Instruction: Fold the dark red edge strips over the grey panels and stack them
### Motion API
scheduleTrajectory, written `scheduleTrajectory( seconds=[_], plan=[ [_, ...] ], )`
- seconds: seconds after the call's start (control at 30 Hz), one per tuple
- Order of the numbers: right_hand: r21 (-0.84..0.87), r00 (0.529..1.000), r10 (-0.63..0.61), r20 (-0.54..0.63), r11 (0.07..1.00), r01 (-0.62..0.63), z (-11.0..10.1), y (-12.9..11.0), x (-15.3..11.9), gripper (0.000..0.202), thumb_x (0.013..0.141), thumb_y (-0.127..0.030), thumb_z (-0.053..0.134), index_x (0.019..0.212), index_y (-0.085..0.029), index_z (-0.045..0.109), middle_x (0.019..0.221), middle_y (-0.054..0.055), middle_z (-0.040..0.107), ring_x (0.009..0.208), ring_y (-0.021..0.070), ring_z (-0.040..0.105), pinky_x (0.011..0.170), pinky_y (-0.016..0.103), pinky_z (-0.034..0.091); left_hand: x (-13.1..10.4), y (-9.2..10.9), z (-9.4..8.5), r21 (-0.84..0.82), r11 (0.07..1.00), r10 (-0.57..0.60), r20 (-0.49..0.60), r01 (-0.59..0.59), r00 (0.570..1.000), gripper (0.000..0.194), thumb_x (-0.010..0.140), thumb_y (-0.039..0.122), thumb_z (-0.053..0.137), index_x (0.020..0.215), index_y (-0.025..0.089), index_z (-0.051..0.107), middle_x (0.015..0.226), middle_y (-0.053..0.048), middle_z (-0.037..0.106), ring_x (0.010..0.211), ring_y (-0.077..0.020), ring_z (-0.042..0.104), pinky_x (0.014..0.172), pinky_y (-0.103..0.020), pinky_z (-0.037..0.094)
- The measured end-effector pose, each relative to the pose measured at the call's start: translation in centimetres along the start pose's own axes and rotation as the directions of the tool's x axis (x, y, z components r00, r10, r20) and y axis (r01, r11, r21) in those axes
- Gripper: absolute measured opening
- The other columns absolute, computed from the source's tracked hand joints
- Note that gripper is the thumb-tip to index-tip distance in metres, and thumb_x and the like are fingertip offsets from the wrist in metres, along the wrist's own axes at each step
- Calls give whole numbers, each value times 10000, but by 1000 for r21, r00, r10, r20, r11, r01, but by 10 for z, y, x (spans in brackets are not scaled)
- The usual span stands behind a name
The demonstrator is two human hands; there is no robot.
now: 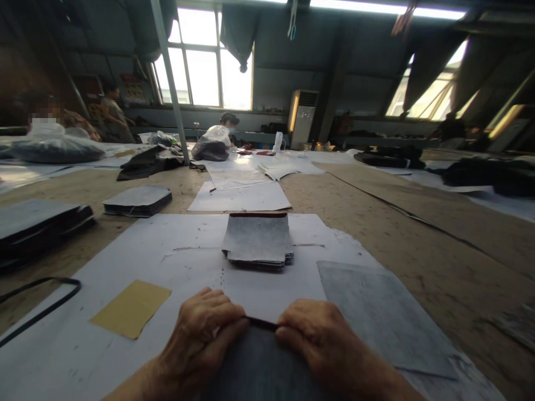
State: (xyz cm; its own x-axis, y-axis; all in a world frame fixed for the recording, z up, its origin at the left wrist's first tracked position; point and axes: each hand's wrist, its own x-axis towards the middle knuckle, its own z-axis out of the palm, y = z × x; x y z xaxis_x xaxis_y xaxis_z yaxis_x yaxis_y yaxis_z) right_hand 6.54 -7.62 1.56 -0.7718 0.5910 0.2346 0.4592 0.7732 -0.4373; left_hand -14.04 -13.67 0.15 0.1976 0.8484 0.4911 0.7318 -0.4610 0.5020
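A dark grey sheet [261, 362] with a narrow dark folded strip along its far edge lies between my hands. My left hand [204, 328] pinches the left end of that edge between thumb and fingers. At the right end, my right hand [315, 334] grips the same edge in a pinch. Just beyond them, a stack of grey cut pieces [258, 239] with a dark strip at its far side rests on white paper [192, 267]. The near part of the held sheet is cut off by the frame.
A yellow sheet [131, 309] lies at left, near a black strap [45, 298]. Grey stacks [137, 197] sit farther left. A flat grey sheet [380, 312] is at right. A metal pole [172, 83] and people stand beyond the table [376, 223].
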Motion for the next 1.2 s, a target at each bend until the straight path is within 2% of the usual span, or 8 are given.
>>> scheduleTrajectory(
  seconds=[0.2, 0.5, 0.6, 0.7, 0.8, 0.9, 1.03, 1.2],
  plan=[
    [128, 972, 216, 93, 965, -227, -27, 16, 1, 220, 813, -236, 492, 641, -179, 617, 549, -36, 539, 530, 87, 501, 515, 191, 346, 3, -10, -22, -96, 969, -232, -14, 229, 973, 196, 806, 281, 542, 675, 183, 651, 604, 20, 604, 568, -116, 566, 531, -198, 423],
    [268, 873, 463, -155, 870, -414, -27, 21, 2, 400, 769, -464, 521, 499, -174, 473, 462, -20, 447, 458, 98, 405, 462, 224, 312, 3, -14, -29, -260, 908, -365, -107, 329, 925, 143, 733, 304, 624, 658, 199, 686, 598, 27, 605, 582, -126, 537, 578, -214, 411],
    [578, 887, 452, -95, 750, -321, -28, 24, 1, 553, 848, -592, 289, 660, -155, 570, 658, 54, 579, 603, 145, 531, 544, 254, 429, 5, -16, -30, -443, 787, -526, -117, 429, 843, 125, 670, 312, 677, 648, 192, 701, 607, 22, 619, 629, -148, 545, 612, -232, 408],
    [787, 938, 334, 97, 552, -277, -23, 17, 0, 452, 806, -567, 440, 869, -149, 600, 793, 65, 613, 694, 166, 569, 619, 282, 462, 7, -20, -31, -535, 717, -595, -137, 447, 792, 154, 663, 320, 678, 662, 168, 703, 598, 10, 611, 618, -146, 531, 600, -235, 405],
    [742, 883, 431, 189, 526, -415, -15, 5, 0, 322, 700, -462, 626, 738, -144, 589, 537, -17, 529, 437, 90, 455, 423, 209, 371, 10, -23, -32, -627, 665, -622, -163, 407, 766, 213, 667, 349, 676, 731, 146, 698, 630, -6, 606, 613, -127, 503, 590, -224, 402],
    [700, 792, 611, 17, 558, -445, -17, 2, 13, 334, 678, -461, 633, 623, -143, 547, 428, -52, 430, 342, 54, 341, 331, 189, 274, 15, -23, -34, -740, 604, -619, -202, 296, 759, 483, 741, 541, 519, 1006, 152, 626, 825, -44, 622, 690, -137, 511, 615, -239, 430],
    [669, 745, 665, -47, 575, -471, -26, 24, 56, 274, 758, -375, 604, 680, -119, 543, 488, -43, 454, 379, 50, 380, 337, 178, 296, 17, -25, -27, -834, 506, -675, -224, 219, 703, 571, 732, 578, 505, 1096, 140, 543, 939, -63, 587, 744, -133, 495, 595, -215, 433],
    [517, 689, 724, 46, 573, -636, -20, 59, 106, 201, 880, -308, 501, 869, -114, 552, 702, -23, 543, 514, 54, 493, 457, 183, 424, 15, -31, -15, -766, 553, -688, -197, 328, 699, 412, 726, 422, 621, 1024, 140, 586, 768, -14, 592, 602, -85, 440, 529, -174, 385]
  ],
)
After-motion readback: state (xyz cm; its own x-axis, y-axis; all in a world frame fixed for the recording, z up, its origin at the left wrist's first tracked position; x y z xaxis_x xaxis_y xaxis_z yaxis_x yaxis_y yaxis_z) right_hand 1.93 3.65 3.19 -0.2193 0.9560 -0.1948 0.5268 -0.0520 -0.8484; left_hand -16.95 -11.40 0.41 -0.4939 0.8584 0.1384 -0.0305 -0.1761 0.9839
